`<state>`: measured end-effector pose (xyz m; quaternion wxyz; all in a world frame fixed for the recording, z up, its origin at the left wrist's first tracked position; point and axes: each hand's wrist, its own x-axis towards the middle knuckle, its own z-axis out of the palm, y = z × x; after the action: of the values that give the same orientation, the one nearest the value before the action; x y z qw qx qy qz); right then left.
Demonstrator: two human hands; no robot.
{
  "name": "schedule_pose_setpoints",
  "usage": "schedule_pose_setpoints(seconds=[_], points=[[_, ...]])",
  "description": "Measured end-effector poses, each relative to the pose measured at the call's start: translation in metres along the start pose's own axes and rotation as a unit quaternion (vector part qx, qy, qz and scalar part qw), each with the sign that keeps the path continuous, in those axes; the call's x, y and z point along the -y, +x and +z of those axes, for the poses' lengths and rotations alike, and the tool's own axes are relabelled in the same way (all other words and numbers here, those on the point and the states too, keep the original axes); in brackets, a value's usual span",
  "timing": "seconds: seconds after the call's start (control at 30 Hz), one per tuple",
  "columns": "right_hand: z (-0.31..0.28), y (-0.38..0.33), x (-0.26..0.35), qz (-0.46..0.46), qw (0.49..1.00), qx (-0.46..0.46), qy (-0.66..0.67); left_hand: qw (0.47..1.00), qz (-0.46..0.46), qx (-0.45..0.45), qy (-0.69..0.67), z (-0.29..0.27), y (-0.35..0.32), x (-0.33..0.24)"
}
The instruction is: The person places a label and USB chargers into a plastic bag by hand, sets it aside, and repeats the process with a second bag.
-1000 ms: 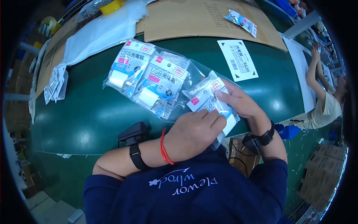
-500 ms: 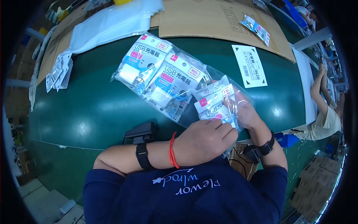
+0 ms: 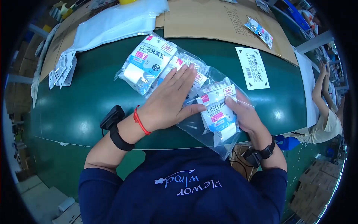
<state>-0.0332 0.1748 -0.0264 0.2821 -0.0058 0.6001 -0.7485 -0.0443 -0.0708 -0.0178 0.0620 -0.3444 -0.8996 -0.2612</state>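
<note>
The charger packet (image 3: 219,112), a white-and-blue carded item, sits inside a clear plastic bag (image 3: 220,140) at the near edge of the green surface (image 3: 85,108), seemingly held there so the bag stays open around it. The right hand (image 3: 244,115) curls round the packet's far side, its grip closed on packet and bag together, wrist bent inward. The left hand (image 3: 169,100) lies flat, fingers straight and spread, palm pressing down on two more bagged packets (image 3: 156,65) just beside it, its thumb touching the held packet; that grip is open. A white label sheet (image 3: 252,68) lies farther back, a stack of clear bags (image 3: 115,22) beyond.
</note>
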Motion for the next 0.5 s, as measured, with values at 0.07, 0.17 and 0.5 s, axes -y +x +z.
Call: schedule_pose_setpoints(seconds=[0.07,0.17,0.5], points=[[0.002,-0.002,-0.001,0.02,0.998,-0.027,0.047,0.999,0.011,-0.031,0.009,-0.001,-0.001,-0.006],[0.005,0.001,0.0,-0.001,0.998,-0.039,0.042,0.995,0.033,-0.09,0.024,-0.011,-0.002,-0.035],[0.023,0.009,-0.012,-0.017,0.987,-0.11,0.116,0.989,0.14,0.009,0.039,0.01,-0.008,-0.073]])
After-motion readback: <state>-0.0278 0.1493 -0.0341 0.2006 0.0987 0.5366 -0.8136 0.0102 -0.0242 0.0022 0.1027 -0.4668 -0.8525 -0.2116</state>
